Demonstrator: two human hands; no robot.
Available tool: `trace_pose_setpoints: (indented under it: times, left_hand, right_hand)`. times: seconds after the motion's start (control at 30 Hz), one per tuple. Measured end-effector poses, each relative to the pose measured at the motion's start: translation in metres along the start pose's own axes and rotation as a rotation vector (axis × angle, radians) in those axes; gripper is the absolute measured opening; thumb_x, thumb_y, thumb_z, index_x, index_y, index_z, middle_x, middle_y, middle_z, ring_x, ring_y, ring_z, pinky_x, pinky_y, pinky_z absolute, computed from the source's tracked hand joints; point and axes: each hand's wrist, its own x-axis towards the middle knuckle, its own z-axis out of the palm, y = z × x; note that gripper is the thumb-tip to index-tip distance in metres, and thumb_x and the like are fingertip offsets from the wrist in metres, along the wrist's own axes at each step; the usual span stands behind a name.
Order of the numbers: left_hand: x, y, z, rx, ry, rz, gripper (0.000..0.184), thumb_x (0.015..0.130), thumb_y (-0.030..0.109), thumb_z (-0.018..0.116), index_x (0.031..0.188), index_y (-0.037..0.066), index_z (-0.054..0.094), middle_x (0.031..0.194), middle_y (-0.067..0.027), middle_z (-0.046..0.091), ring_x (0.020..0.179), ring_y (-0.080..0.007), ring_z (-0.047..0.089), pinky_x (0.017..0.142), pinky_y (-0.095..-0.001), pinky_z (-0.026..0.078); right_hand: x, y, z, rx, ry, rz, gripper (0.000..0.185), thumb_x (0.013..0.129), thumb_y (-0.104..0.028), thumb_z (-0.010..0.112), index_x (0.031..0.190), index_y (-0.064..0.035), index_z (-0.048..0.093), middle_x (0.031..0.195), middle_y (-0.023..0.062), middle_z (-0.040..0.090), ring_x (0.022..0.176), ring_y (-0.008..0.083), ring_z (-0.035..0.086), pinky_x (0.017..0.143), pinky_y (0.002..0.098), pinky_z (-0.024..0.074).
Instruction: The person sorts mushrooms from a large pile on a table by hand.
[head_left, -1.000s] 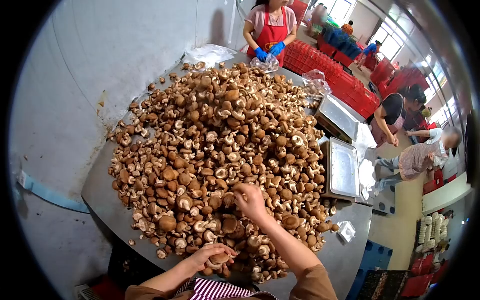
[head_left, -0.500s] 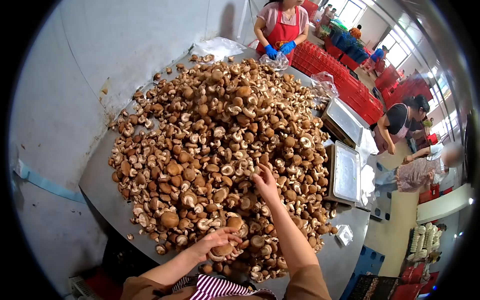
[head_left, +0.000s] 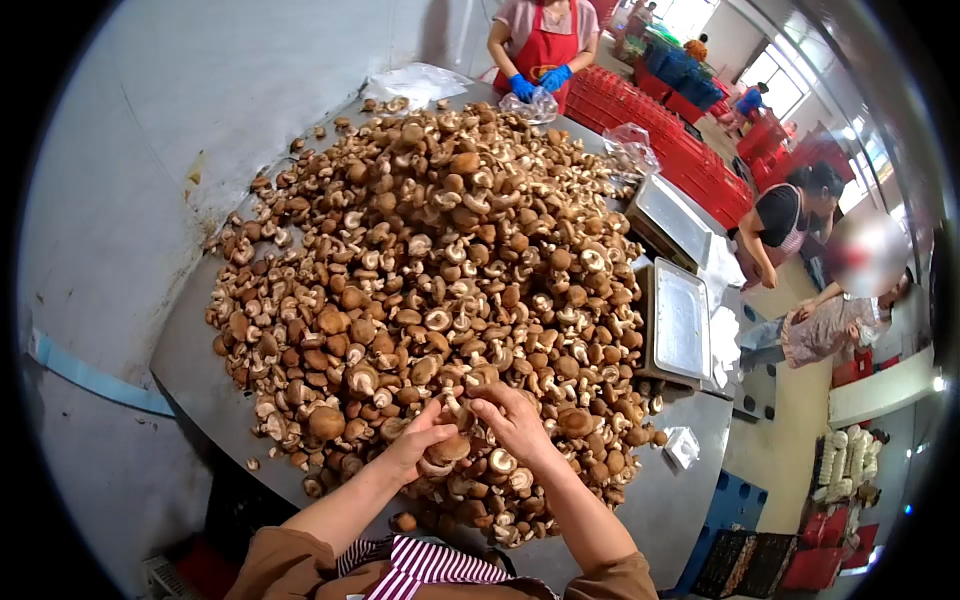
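Mushrooms (head_left: 403, 522) by the table's (head_left: 652, 522) near edge could drop if nudged; left hand (head_left: 408, 446) cups one, right hand's (head_left: 516, 424) grip unclear.

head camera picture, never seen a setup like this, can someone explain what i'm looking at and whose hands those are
There is no machine: a person works barehanded, with the left hand and right hand in view. The camera is worn on that person's head, looking forward and down. On the metal table lies a large heap of brown mushrooms, with two shallow trays to its right. The left hand holds a mushroom; the right is close beside it, but its exact grip is hard to see. Across the table stands a co-worker in a red apron.
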Motion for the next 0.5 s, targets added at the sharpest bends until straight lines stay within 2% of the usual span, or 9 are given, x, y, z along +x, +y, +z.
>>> trace_pose_setpoints:
  times: [0.07, 0.13, 0.2, 0.3, 0.33, 0.4, 0.43, 0.47, 0.5]
  left_hand:
    - [-0.003, -0.002, -0.011, -0.12, -0.058, -0.023, 0.062, 0.094, 0.017, 0.067, 0.148, 0.007, 0.037, 0.129, -0.0114, 0.059, 0.1, -0.0239, 0.071, 0.079, -0.0408, 0.064]
    - [-0.01, 0.0, -0.013, -0.134, -0.042, -0.033, 0.057, 0.093, 0.017, 0.065, 0.144, 0.007, 0.042, 0.127, -0.0147, 0.06, 0.104, -0.0311, 0.07, 0.076, -0.0416, 0.065]
    - [-0.019, -0.002, -0.017, -0.131, 0.011, -0.073, 0.056, 0.09, 0.02, 0.066, 0.14, 0.006, 0.045, 0.128, -0.0175, 0.06, 0.107, -0.0356, 0.069, 0.073, -0.0426, 0.064]
    - [-0.026, -0.011, -0.026, -0.301, -0.061, -0.069, 0.054, 0.094, 0.017, 0.063, 0.142, 0.004, 0.043, 0.127, -0.0178, 0.06, 0.109, -0.0362, 0.069, 0.075, -0.0399, 0.064]
    - [-0.028, -0.013, -0.024, -0.31, -0.026, -0.082, 0.054, 0.093, 0.022, 0.066, 0.139, 0.003, 0.046, 0.126, -0.0182, 0.061, 0.109, -0.0357, 0.068, 0.074, -0.0394, 0.064]
    - [-0.029, -0.016, -0.023, -0.329, -0.037, -0.072, 0.055, 0.093, 0.025, 0.066, 0.139, 0.002, 0.046, 0.126, -0.0185, 0.061, 0.108, -0.035, 0.068, 0.073, -0.039, 0.064]
    - [-0.029, -0.017, -0.023, -0.349, -0.053, -0.066, 0.057, 0.093, 0.027, 0.067, 0.139, 0.001, 0.046, 0.127, -0.0189, 0.061, 0.107, -0.0343, 0.069, 0.073, -0.0385, 0.064]
    - [-0.028, -0.018, -0.023, -0.317, -0.046, -0.072, 0.066, 0.093, 0.033, 0.069, 0.143, -0.001, 0.043, 0.13, -0.0203, 0.06, 0.105, -0.0334, 0.069, 0.071, -0.0378, 0.063]
    - [-0.028, -0.016, -0.021, -0.318, -0.044, -0.076, 0.066, 0.093, 0.033, 0.069, 0.143, -0.001, 0.043, 0.13, -0.0203, 0.06, 0.105, -0.0334, 0.069, 0.071, -0.0378, 0.063]
  right_hand:
    - [0.02, -0.001, 0.002, -0.022, 0.07, 0.031, 0.044, 0.101, -0.041, 0.059, 0.114, -0.0002, 0.069, 0.112, 0.0194, 0.07, 0.105, 0.0315, 0.067, 0.092, 0.0429, 0.052]
    - [0.051, -0.004, -0.001, -0.057, 0.156, 0.065, 0.039, 0.101, -0.036, 0.059, 0.11, 0.0007, 0.068, 0.107, 0.0192, 0.069, 0.099, 0.0306, 0.067, 0.086, 0.0412, 0.0522]
    - [0.099, 0.032, 0.005, -0.202, 0.276, -0.105, 0.033, 0.099, -0.029, 0.062, 0.114, -0.0002, 0.066, 0.101, 0.0161, 0.066, 0.093, 0.029, 0.064, 0.084, 0.0435, 0.05]
    - [0.157, 0.056, 0.011, -0.457, 0.229, -0.124, 0.046, 0.095, -0.031, 0.068, 0.133, -0.0074, 0.06, 0.121, 0.0156, 0.062, 0.116, 0.0319, 0.059, 0.094, 0.0445, 0.0487]
    - [0.168, 0.068, 0.02, -0.452, 0.226, -0.129, 0.046, 0.095, -0.031, 0.068, 0.133, -0.0074, 0.06, 0.121, 0.0156, 0.062, 0.116, 0.0319, 0.059, 0.094, 0.0445, 0.0487]
    - [0.184, 0.086, 0.039, -0.688, 0.26, -0.207, 0.053, 0.092, -0.032, 0.071, 0.139, -0.012, 0.056, 0.137, 0.018, 0.054, 0.135, 0.0373, 0.047, 0.105, 0.0494, 0.0448]
    - [0.18, 0.091, 0.049, -0.657, 0.169, -0.157, 0.053, 0.091, -0.032, 0.071, 0.138, -0.0133, 0.057, 0.147, 0.0192, 0.047, 0.145, 0.041, 0.034, 0.113, 0.0546, 0.0381]
    - [0.172, 0.087, 0.053, -0.672, 0.126, -0.189, 0.05, 0.091, -0.032, 0.071, 0.136, -0.0132, 0.059, 0.145, 0.0186, 0.049, 0.144, 0.0411, 0.035, 0.112, 0.055, 0.0385]
    - [0.16, 0.08, 0.054, -0.689, 0.084, -0.218, 0.047, 0.091, -0.032, 0.071, 0.133, -0.0131, 0.061, 0.143, 0.018, 0.051, 0.143, 0.0411, 0.037, 0.111, 0.0555, 0.0389]
